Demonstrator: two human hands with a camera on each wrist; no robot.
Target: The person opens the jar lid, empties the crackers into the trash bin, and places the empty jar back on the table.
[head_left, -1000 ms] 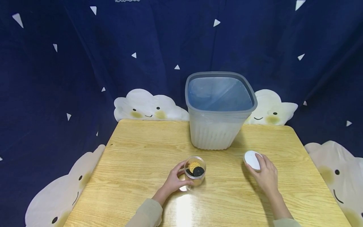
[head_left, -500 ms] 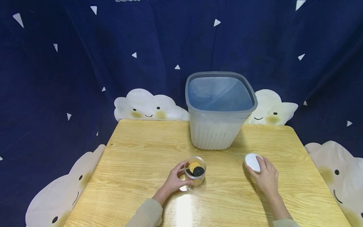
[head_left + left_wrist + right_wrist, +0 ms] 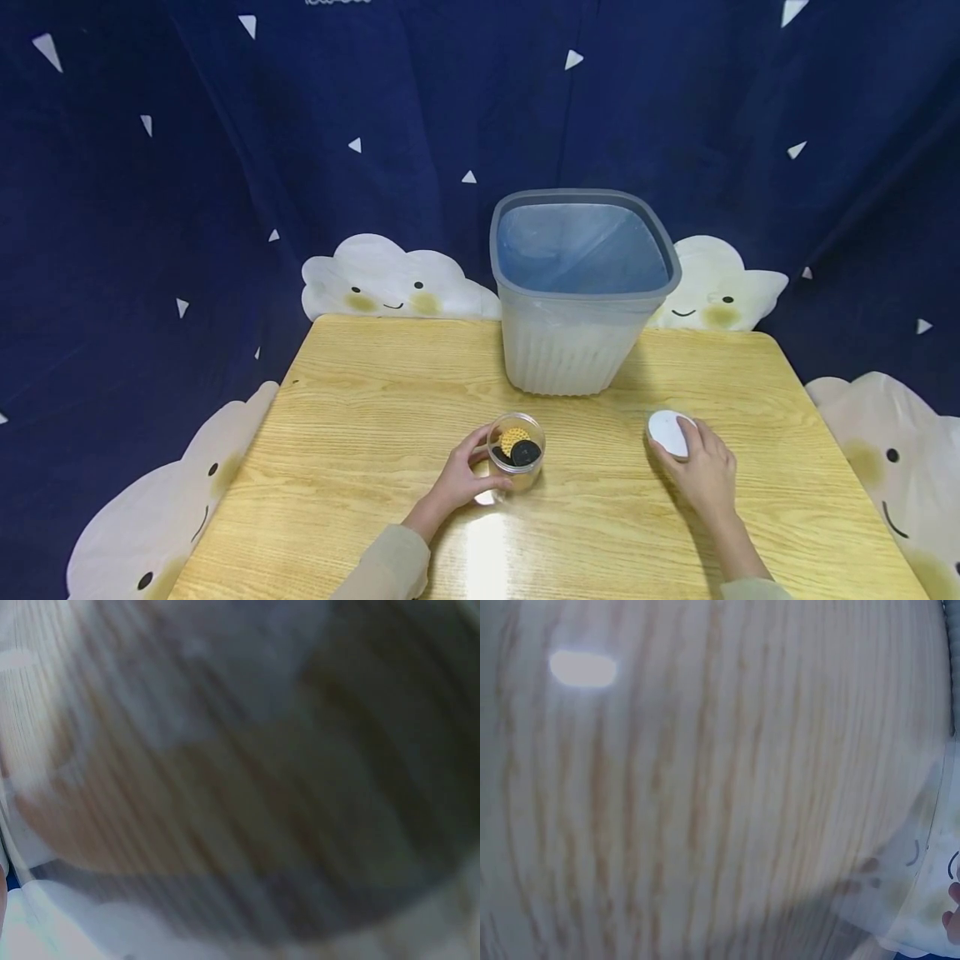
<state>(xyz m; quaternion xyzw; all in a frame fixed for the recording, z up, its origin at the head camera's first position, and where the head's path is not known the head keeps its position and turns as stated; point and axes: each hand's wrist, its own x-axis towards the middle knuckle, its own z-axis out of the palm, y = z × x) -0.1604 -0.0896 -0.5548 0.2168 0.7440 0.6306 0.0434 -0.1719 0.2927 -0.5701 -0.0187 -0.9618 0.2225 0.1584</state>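
Observation:
In the head view my left hand [image 3: 459, 479] holds a clear round jar [image 3: 528, 477] from its left side, fingers behind and thumb in front. Through its uncovered mouth show a yellow waffle-patterned biscuit [image 3: 513, 440] and black round biscuits [image 3: 526, 452]. Farther right, my right hand [image 3: 705, 471] grips a white round lid [image 3: 669, 433] between thumb and fingers, top face up. Whether the lid touches the table cannot be told. Only fingertips [image 3: 953, 919] show at the right wrist view's edge; the left wrist view is mostly blurred wood grain.
A translucent bin [image 3: 566, 350] with a grey rim stands behind the jar, toward the back of the wooden table [image 3: 390, 392]. Dark blue cloth [image 3: 360, 192] with white triangles and clouds hangs around the table.
My right hand has brought the lid slightly nearer to me and tipped it a little flatter. The left hand and the jar have stayed in place.

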